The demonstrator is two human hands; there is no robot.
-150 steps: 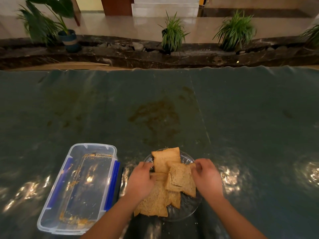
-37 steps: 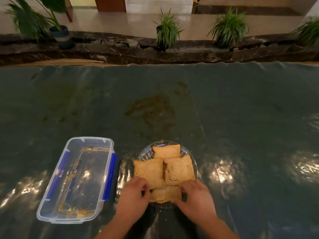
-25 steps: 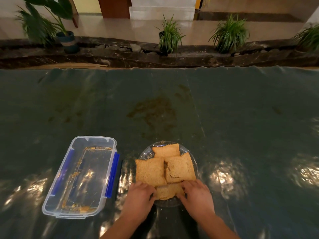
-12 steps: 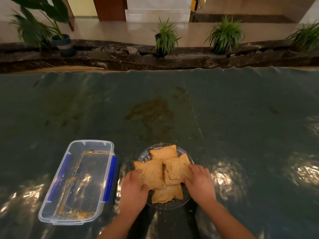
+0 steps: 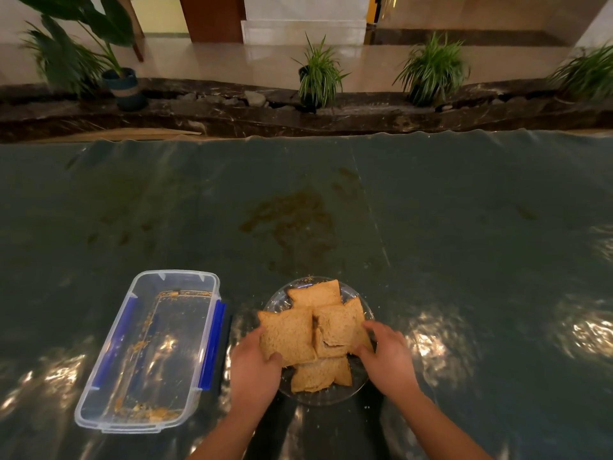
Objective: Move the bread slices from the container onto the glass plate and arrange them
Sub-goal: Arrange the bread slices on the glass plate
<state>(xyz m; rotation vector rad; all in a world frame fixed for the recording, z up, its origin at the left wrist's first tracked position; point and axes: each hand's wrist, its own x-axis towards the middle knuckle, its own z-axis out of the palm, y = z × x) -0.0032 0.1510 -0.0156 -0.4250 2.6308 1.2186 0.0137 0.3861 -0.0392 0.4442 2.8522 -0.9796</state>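
Several brown bread slices lie overlapping on the round glass plate [image 5: 331, 395]. One slice [image 5: 316, 293] sits at the far side, one [image 5: 320, 375] at the near side. My left hand [image 5: 255, 366] grips the left slice [image 5: 287, 335] at its near-left corner, thumb on top. My right hand [image 5: 386, 355] holds the right slice [image 5: 338, 328] by its right edge. The clear plastic container [image 5: 99, 416] with blue clips stands left of the plate and holds only crumbs.
A dark green glossy sheet [image 5: 464, 227] covers the table, with a brown stain [image 5: 292, 217] beyond the plate. A dark stone ledge [image 5: 232, 117] with potted plants [image 5: 318, 78] runs past the table's far edge.
Both hands shifted from the near slice up to the left and right slices. The slices went from a loose heap six seconds ago to a cross-like layout on the plate.
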